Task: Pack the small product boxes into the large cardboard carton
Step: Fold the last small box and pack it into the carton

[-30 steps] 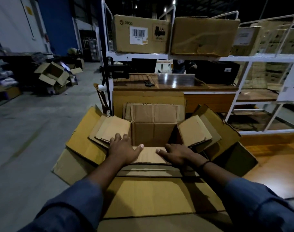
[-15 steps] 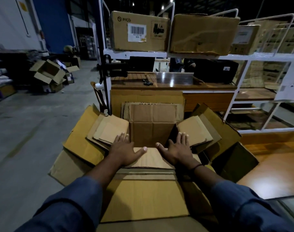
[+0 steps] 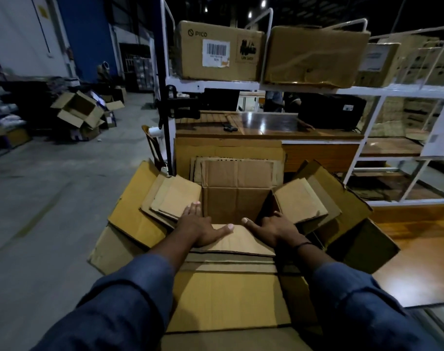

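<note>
The white rack (image 3: 266, 86) behind carries brown boxes (image 3: 219, 50); below it the big open carton (image 3: 237, 206) stands with all its flaps splayed out; I can't see into its bottom, and no small product boxes are visible near it. The left hand (image 3: 199, 225) and right hand (image 3: 275, 228) lie flat, fingers spread, holding nothing, pressing the near flap (image 3: 237, 240) down. This looks like readying the carton; next, I'd judge, comes fetching small boxes to set inside.

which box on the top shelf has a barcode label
The leftmost box, printed PICO; the crumpled box beside it shows none.
</note>
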{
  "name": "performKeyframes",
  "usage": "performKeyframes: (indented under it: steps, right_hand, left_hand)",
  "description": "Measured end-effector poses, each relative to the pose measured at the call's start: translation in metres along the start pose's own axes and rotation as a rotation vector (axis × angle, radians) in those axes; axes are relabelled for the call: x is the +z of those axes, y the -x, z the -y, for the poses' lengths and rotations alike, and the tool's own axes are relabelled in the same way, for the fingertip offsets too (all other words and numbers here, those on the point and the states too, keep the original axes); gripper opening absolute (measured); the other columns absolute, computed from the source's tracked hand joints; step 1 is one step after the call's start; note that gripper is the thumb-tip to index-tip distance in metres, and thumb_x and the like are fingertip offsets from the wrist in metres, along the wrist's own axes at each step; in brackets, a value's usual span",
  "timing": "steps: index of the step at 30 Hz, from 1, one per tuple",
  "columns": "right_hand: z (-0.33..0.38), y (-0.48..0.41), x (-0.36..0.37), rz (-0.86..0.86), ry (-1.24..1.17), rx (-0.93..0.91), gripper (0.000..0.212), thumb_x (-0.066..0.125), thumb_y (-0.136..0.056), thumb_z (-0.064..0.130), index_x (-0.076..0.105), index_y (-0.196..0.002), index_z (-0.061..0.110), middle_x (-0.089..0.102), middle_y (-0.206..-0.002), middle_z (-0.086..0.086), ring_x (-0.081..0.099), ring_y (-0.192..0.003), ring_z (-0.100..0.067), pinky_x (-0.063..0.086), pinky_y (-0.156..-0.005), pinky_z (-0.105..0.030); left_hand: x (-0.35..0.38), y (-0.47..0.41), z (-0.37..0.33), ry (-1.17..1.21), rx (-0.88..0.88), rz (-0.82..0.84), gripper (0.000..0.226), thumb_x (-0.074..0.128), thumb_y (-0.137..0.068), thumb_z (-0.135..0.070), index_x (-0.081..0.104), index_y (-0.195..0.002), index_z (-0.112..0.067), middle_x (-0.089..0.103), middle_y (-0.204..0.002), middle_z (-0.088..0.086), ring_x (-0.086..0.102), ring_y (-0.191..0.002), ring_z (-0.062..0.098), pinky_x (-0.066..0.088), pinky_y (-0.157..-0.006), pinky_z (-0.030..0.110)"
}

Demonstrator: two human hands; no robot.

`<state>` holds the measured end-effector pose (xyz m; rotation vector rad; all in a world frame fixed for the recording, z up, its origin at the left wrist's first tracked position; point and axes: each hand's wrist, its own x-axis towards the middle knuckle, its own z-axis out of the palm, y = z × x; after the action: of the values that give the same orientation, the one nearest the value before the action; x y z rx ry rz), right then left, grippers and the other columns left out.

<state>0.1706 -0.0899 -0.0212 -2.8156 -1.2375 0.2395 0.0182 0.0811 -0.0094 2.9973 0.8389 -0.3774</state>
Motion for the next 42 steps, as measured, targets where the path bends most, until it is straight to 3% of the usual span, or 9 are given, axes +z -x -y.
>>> performKeyframes:
  steps: [3,6,9,11,17,27,32,37,42]
  right_hand:
    - [0.001,0.009,0.007,-0.189,0.051,-0.001,0.082,0.015,-0.104,0.068,0.071,-0.071,0.018,0.067,-0.067,-0.001,0.061,-0.070,-0.013,0.033,-0.112,-0.039]
    - [0.002,0.022,0.016,-0.383,0.189,0.005,0.070,0.014,-0.105,0.059,0.075,-0.101,0.025,0.073,-0.103,-0.003,0.064,-0.105,-0.022,0.038,-0.104,-0.040]
    - [0.007,0.037,0.012,-0.234,0.153,-0.021,0.100,-0.011,-0.088,0.080,0.060,-0.136,0.028,0.061,-0.137,-0.007,0.052,-0.127,-0.027,0.036,-0.107,-0.045]
    - [0.013,0.051,0.015,-0.125,0.093,-0.100,0.102,-0.002,-0.085,0.087,0.033,-0.159,0.027,0.036,-0.163,-0.005,0.032,-0.149,-0.028,0.022,-0.121,-0.048]
    - [0.017,0.085,0.023,0.017,0.172,-0.231,0.121,0.023,-0.073,0.104,-0.017,-0.162,0.033,-0.022,-0.170,0.001,-0.021,-0.157,-0.022,-0.013,-0.126,-0.053]
    - [0.032,0.086,0.008,0.044,0.277,-0.114,0.078,0.027,-0.104,0.067,-0.007,-0.165,0.032,-0.011,-0.173,-0.003,-0.005,-0.159,-0.033,0.006,-0.127,-0.058]
    - [0.014,0.129,-0.003,0.075,0.293,-0.069,0.081,0.043,-0.103,0.057,-0.001,-0.165,0.030,0.001,-0.174,-0.005,0.011,-0.157,-0.037,0.016,-0.124,-0.060]
    - [-0.024,0.199,-0.017,0.035,0.276,-0.109,0.074,0.038,-0.104,0.063,0.020,-0.163,0.023,0.008,-0.172,-0.013,0.014,-0.156,-0.038,0.019,-0.124,-0.058]
    - [-0.037,0.261,-0.016,0.017,0.182,-0.084,0.072,0.034,-0.102,0.070,0.045,-0.153,0.021,0.040,-0.160,-0.011,0.038,-0.146,-0.031,0.037,-0.116,-0.049]
  left_hand:
    - [0.007,0.005,0.002,0.068,-0.009,-0.068,0.111,0.004,-0.083,-0.093,0.031,-0.162,-0.019,-0.006,-0.171,0.021,-0.010,-0.159,0.033,-0.004,-0.126,0.048]
    - [0.022,0.011,0.001,0.126,-0.007,-0.219,0.102,0.005,-0.090,-0.086,0.042,-0.157,-0.019,0.002,-0.172,0.020,-0.004,-0.160,0.031,-0.003,-0.127,0.048]
    - [0.029,0.017,0.000,0.191,-0.005,-0.318,0.088,0.010,-0.099,-0.075,0.050,-0.151,-0.017,0.009,-0.172,0.019,0.000,-0.160,0.031,-0.003,-0.128,0.048]
    - [0.030,0.018,0.003,0.220,0.003,-0.330,0.082,0.013,-0.101,-0.071,0.051,-0.150,-0.018,0.010,-0.172,0.019,0.001,-0.160,0.031,-0.004,-0.128,0.048]
    - [0.039,0.031,0.010,0.317,0.070,-0.316,0.072,0.019,-0.104,-0.067,0.023,-0.164,-0.027,-0.007,-0.173,0.015,-0.014,-0.159,0.030,-0.011,-0.127,0.047]
    - [0.042,0.120,0.008,0.547,0.129,0.167,0.106,0.039,-0.090,-0.084,-0.018,-0.162,-0.031,-0.041,-0.160,0.003,-0.032,-0.152,0.029,-0.004,-0.125,0.053]
    - [0.044,0.179,0.006,0.483,0.209,0.273,0.091,0.032,-0.093,-0.082,0.045,-0.146,-0.009,0.018,-0.169,0.020,-0.007,-0.159,0.031,0.017,-0.122,0.050]
    - [0.054,0.240,-0.008,0.626,0.103,-0.014,0.092,0.034,-0.077,-0.096,0.066,-0.129,-0.026,0.062,-0.141,0.000,0.057,-0.128,0.021,0.046,-0.106,0.036]
    - [0.064,0.294,-0.036,0.384,-0.007,-0.225,0.066,0.034,-0.095,-0.079,0.066,-0.131,-0.033,0.066,-0.137,-0.001,0.061,-0.121,0.021,0.050,-0.100,0.040]
